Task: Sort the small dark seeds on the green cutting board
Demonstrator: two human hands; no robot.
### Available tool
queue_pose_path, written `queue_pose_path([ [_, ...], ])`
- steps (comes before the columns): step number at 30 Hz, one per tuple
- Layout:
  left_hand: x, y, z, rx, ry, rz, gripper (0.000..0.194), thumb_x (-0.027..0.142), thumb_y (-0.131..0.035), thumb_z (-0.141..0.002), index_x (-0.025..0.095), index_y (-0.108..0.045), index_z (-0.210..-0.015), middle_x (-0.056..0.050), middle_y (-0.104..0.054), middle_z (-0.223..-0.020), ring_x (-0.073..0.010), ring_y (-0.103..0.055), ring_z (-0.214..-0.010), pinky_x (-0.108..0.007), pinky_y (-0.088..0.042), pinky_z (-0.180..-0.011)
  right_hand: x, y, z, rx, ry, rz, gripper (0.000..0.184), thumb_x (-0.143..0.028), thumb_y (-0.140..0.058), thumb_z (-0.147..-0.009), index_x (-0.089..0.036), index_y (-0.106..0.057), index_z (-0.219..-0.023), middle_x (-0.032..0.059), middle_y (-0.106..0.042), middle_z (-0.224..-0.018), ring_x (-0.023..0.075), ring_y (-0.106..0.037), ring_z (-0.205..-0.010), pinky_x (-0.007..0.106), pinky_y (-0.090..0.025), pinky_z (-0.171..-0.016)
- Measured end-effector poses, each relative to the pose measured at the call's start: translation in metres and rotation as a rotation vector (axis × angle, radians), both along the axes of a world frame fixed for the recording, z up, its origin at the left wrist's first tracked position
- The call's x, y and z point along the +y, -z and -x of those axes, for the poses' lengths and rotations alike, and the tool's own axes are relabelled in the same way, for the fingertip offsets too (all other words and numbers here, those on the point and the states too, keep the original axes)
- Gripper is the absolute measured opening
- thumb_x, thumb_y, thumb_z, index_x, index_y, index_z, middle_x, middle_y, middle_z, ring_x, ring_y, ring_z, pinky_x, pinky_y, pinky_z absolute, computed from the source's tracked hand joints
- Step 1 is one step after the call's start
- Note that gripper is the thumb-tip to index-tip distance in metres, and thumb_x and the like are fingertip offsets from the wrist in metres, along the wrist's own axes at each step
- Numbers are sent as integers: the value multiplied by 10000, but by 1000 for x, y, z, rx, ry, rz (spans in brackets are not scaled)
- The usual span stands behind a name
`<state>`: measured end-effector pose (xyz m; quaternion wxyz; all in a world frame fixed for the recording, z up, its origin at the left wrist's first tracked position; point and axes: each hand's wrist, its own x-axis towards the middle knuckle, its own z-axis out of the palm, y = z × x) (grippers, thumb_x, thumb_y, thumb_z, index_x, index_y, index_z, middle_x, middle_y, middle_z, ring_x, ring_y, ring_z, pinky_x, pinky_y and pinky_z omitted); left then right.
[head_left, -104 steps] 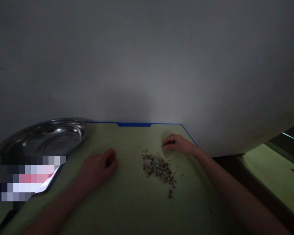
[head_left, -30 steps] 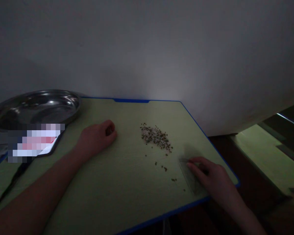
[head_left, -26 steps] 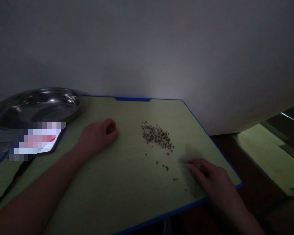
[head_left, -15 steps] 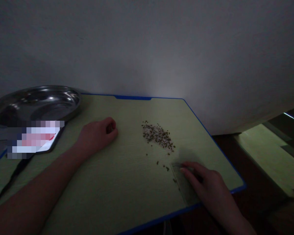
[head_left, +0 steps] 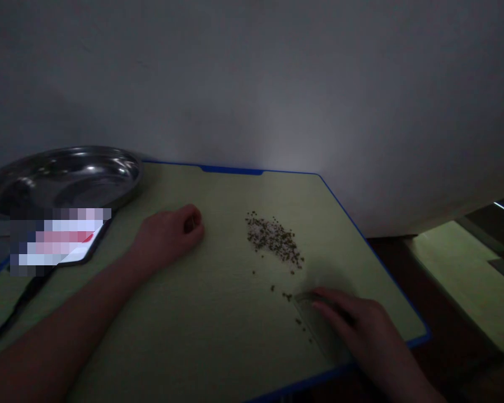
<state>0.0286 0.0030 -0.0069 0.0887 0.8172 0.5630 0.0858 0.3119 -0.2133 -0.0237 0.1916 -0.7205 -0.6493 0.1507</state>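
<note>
My right hand (head_left: 361,322) pinches the top corner of a clear, flat plastic piece (head_left: 315,322), which looks like a small bag, near the table's front right edge. A few dark grains lie along its left edge. Just beyond is a scattered pile of small dark and pale grains (head_left: 274,240), apart from both hands. To the left of that pile, my left hand (head_left: 170,234) rests on the table, fingers curled into a loose ring. I see nothing held in it.
A pale folding table (head_left: 218,313) with a blue rim stands against a grey wall (head_left: 252,84). At the left are a wide steel basin (head_left: 96,187) and a phone (head_left: 78,246), its screen blurred, with a black strap (head_left: 29,294) trailing toward me.
The view has shifted slightly, so the table and pile sit a little lower and further right. My right hand and the plastic appear slightly nearer to me. My left hand stays curled in place.
</note>
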Motion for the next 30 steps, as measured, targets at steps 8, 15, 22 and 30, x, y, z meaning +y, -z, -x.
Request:
queue_pose_path([
  [8, 0, 2, 0, -11, 9, 3, 308, 449, -413, -783, 213, -585, -882, -28, -641, -754, -187, -570, -659, -296, -342, -597, 5, 2, -3, 0, 21, -1, 375, -407, -452, -907, -205, -738, -1041, 67, -745, -1037, 265, -712, -933, 419, -584, -821],
  [15, -1, 0, 1, -17, 9, 13, 287, 435, -413, -793, 213, -579, -868, -27, -636, -741, -180, -562, -652, -297, -344, -603, 11, 1, 4, -21, -2, -20, 367, -389, -447, -907, -211, -740, -1037, 67, -751, -1017, 272, -720, -906, 434, -593, -805],
  [22, 0, 2, 2, -3, 19, 3, 255, 423, -428, -804, 216, -567, -860, -23, -645, -728, -177, -570, -638, -292, -334, -577, 9, 9, 2, -63, -87, -37, 304, -373, -500, -902, -257, -741, -1046, 30, -753, -1002, 246, -732, -861, 352, -620, -742],
  [30, -1, 1, 2, -13, 19, 5, 256, 415, -430, -811, 211, -573, -869, -24, -646, -735, -169, -569, -633, -288, -335, -579, 14, 8, 4, -86, -104, -45, 307, -350, -486, -905, -259, -736, -1058, 33, -752, -1004, 250, -733, -855, 389, -626, -738],
])
